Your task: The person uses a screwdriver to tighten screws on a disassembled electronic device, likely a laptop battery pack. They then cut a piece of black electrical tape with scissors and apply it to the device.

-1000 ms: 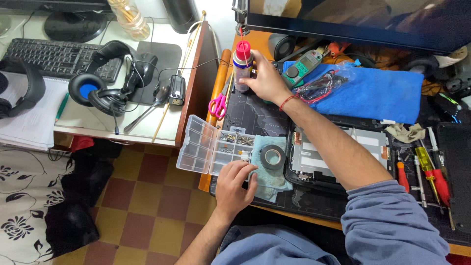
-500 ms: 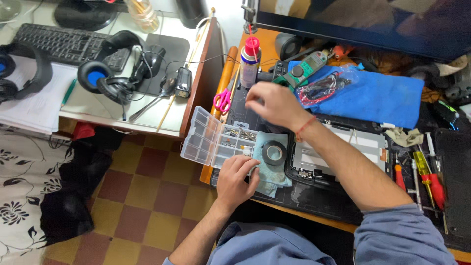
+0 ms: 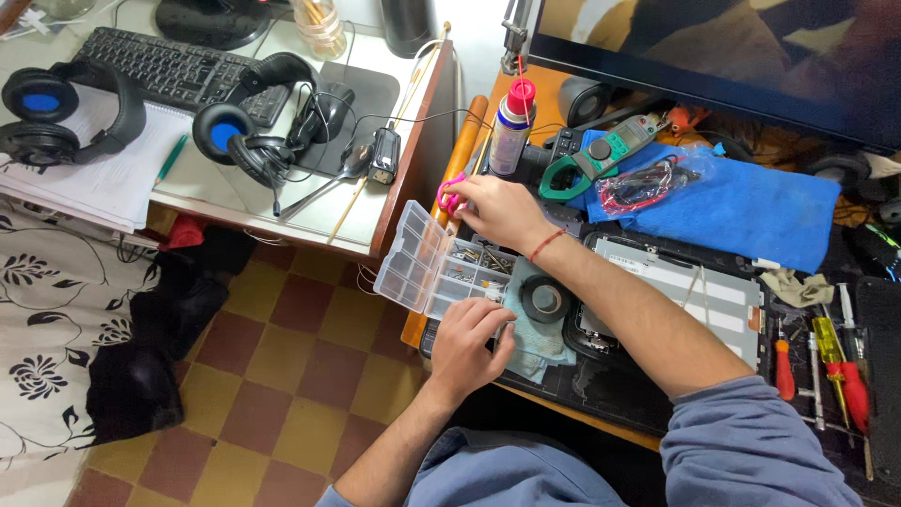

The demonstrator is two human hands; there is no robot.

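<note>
Head view: right hand (image 3: 497,208) has dropped, fingers pinched, over organizer box (image 3: 427,263); left hand (image 3: 469,338) stays gripping its edge.

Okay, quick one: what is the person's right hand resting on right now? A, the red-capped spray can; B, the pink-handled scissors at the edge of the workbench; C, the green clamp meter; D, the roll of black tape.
B: the right hand lies over the pink-handled scissors, whose loops show just past the fingers, while the spray can, black tape and clamp meter lie apart from it.

Clear glossy plastic organiser box (image 3: 422,268); matt blue cloth (image 3: 751,211)
</note>
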